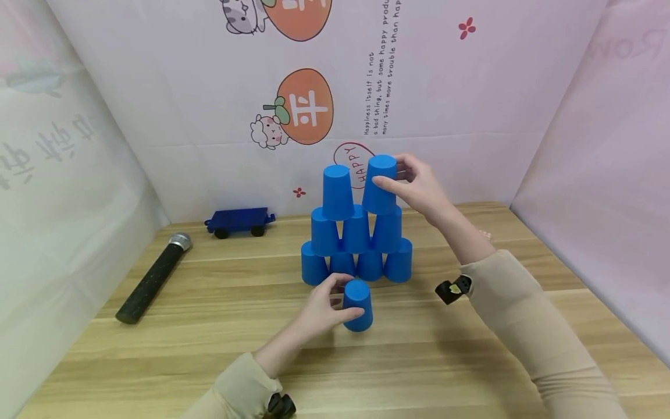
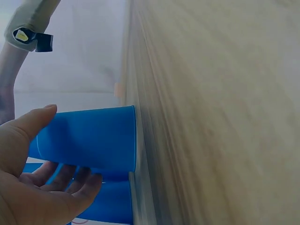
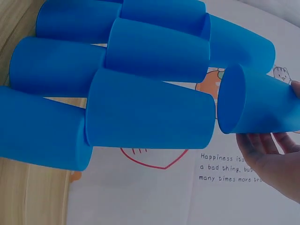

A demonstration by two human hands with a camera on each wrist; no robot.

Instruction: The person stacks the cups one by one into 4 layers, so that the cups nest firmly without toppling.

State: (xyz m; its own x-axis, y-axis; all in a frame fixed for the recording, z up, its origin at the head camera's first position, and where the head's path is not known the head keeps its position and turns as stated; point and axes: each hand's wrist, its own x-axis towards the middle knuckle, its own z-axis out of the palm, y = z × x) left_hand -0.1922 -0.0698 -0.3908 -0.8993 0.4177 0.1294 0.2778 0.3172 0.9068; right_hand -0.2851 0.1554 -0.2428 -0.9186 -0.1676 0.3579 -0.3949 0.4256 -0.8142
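Blue cups stand upside down in a stacked pyramid, with a bottom row (image 1: 314, 263), a middle row (image 1: 356, 230) and one top cup (image 1: 337, 192). My right hand (image 1: 419, 186) holds another blue cup (image 1: 380, 185) beside that top cup. In the right wrist view, a small gap shows between the held cup's rim (image 3: 229, 101) and the cup (image 3: 154, 112) below it. In front of the pyramid, my left hand (image 1: 324, 308) has its thumb and fingers around a single inverted blue cup (image 1: 358, 308) on the table. The left wrist view shows its rim (image 2: 134, 140) at the tabletop.
A black microphone (image 1: 152, 285) with a silver head lies at the left of the wooden table (image 1: 220, 361). Behind it, a dark blue toy wagon (image 1: 239, 220) stands near the back wall. Printed white sheets (image 1: 450, 87) enclose the table's back and sides.
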